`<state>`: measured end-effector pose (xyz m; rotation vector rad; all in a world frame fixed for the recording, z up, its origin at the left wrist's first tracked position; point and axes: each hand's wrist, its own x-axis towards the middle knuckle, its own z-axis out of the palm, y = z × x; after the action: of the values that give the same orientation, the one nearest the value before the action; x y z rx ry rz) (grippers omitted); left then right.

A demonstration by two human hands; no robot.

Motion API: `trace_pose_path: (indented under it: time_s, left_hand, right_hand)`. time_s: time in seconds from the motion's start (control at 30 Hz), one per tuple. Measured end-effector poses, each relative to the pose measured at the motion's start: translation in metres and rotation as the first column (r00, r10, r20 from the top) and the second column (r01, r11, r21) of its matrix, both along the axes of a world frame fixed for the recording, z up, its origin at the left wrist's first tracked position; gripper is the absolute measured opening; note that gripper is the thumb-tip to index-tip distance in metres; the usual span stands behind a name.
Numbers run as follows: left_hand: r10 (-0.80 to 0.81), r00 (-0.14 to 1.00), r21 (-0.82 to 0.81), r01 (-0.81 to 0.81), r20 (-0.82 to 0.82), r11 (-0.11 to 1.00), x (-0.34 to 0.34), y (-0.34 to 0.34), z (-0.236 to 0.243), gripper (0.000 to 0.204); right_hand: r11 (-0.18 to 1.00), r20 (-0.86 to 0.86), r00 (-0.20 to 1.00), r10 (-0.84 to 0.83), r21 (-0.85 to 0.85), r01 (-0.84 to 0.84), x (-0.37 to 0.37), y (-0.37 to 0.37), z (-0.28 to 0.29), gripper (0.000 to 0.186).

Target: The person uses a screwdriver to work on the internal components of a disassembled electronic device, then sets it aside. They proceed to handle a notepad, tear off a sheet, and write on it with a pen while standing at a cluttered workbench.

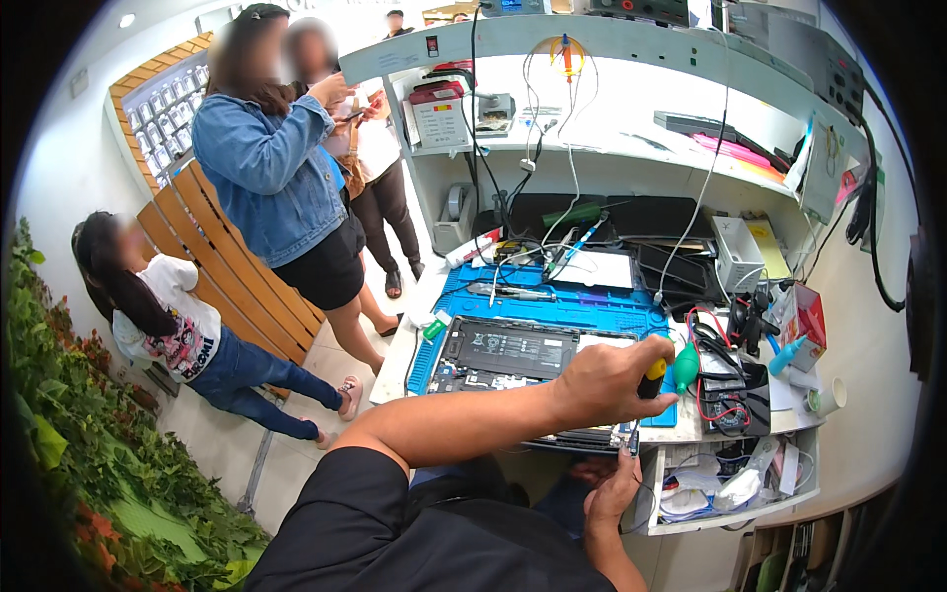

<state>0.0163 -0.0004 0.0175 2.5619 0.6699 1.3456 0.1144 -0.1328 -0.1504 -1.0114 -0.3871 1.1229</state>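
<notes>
An opened laptop (464, 380) lies on a blue repair mat (617, 314), its inner parts showing. The black battery (518, 347) fills much of its far side. My left arm reaches across the laptop from the left. My left hand (612, 380) is closed round a yellow-and-black screwdriver (652, 378), held upright above the laptop's right end; its tip is hard to make out. Lower down, my right hand (614, 491) grips the laptop's near right corner with the thumb on the edge; its other fingers are mostly hidden. A green air blower (686, 367) sits just beyond my left hand.
An open drawer (735, 513) of cables and tools juts out at the right. Red and black leads (728, 418), a paper cup (833, 397) and a red-and-white box (804, 326) crowd the bench's right. Precision tools (511, 292) lie behind the laptop. Several people stand at the left.
</notes>
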Motion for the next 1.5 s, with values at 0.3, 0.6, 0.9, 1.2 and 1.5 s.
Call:
trace_pose_path:
  time_s: [0.3, 0.6, 0.9, 1.2, 1.5]
  left_hand:
    - [-0.333, 0.933, 0.046, 0.341, -0.136, 0.939, -0.005, -0.003, 0.022, 0.034]
    - [-0.471, 0.725, -0.210, 0.426, -0.503, 0.880, -0.012, -0.008, 0.079, 0.024]
    - [-0.458, 0.575, -0.292, 0.361, -0.678, 0.886, 0.006, 0.006, 0.090, 0.033]
    - [-0.419, 0.575, -0.136, 0.470, -0.703, 0.872, 0.021, 0.001, 0.103, 0.027]
    - [-0.260, 0.538, -0.166, 0.218, -0.802, 0.962, 0.024, -0.028, 0.112, 0.025]
  right_hand:
    - [1.000, 0.016, 1.000, 0.025, 0.018, -0.026, 0.004, 0.001, -0.003, 0.031]
    - [0.998, -0.036, 0.999, 0.036, 0.047, -0.034, 0.002, 0.004, -0.004, 0.028]
    - [0.997, 0.004, 0.997, 0.074, 0.010, -0.074, -0.003, -0.001, 0.007, 0.030]
    - [0.993, -0.117, 0.989, 0.087, 0.085, -0.077, -0.005, -0.003, 0.001, 0.027]
    - [0.992, -0.098, 0.990, 0.101, 0.091, -0.092, -0.002, -0.005, 0.001, 0.027]
